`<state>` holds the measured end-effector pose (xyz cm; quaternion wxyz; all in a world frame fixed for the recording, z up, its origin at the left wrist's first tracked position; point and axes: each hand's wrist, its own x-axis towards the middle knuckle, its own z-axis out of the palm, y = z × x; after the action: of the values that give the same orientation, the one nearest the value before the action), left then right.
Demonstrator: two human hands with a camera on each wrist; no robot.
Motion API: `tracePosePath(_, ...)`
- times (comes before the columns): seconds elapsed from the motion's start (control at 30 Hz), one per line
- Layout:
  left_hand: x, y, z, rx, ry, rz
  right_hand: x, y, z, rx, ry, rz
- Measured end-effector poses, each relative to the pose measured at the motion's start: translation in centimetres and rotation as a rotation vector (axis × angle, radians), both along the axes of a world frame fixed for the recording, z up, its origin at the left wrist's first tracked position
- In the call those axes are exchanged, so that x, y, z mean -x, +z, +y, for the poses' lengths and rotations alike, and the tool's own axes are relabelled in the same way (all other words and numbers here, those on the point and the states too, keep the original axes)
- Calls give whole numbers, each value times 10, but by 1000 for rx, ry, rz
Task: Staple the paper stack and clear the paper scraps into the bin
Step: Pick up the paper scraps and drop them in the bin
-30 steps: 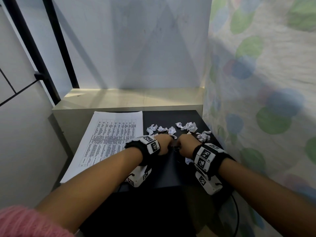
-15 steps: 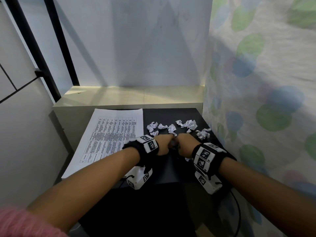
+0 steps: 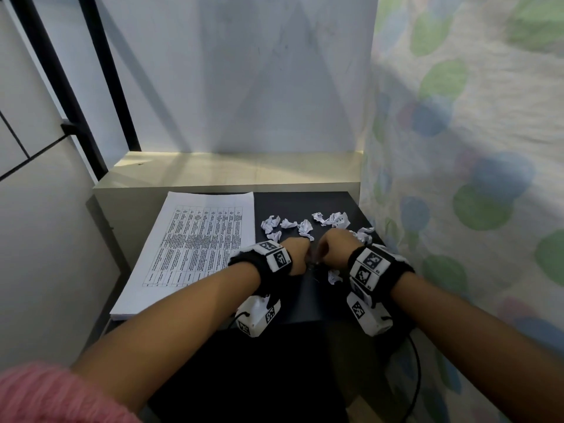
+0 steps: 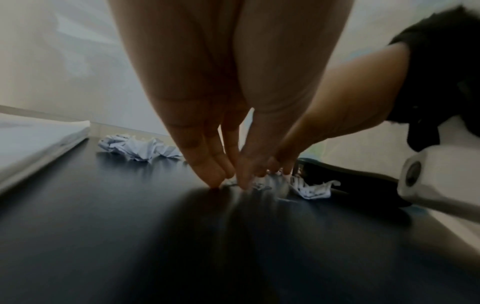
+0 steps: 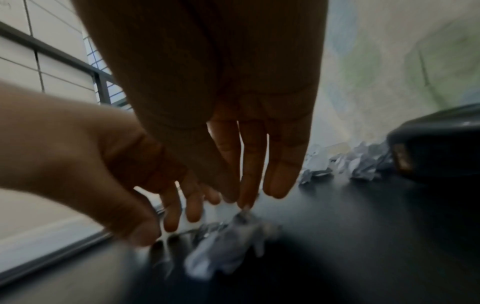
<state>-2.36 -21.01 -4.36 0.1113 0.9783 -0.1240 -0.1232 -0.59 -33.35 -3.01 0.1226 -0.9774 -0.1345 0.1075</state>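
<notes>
A thick printed paper stack [image 3: 195, 245] lies on the left half of the black table [image 3: 305, 303]. Crumpled paper scraps [image 3: 305, 224] are strewn along the back right. My left hand [image 3: 297, 251] and right hand [image 3: 332, 245] meet knuckle to knuckle at the table's middle. In the left wrist view my left hand [image 4: 228, 181] points straight down with its tips on the table. My right hand [image 5: 254, 197] also points down, a fingertip touching a crumpled scrap [image 5: 226, 242]. Something small and shiny lies blurred beside that scrap. A dark stapler-like object [image 5: 436, 144] sits to the right.
A pale shelf ledge [image 3: 238, 172] runs behind the table below a white wall. A spotted curtain [image 3: 457, 178] hangs close along the right side. A grey wall with black bars [image 3: 61, 87] closes the left. A cable [image 3: 415, 377] hangs off my right wrist.
Both hands stay together over the same spot on the table, with only small shifts. The stack and the far scraps have not moved.
</notes>
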Motion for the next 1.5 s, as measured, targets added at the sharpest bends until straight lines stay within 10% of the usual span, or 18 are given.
tracePosePath(1.5,-2,7,3,111,42,42,1,-6,13,113,126,-51)
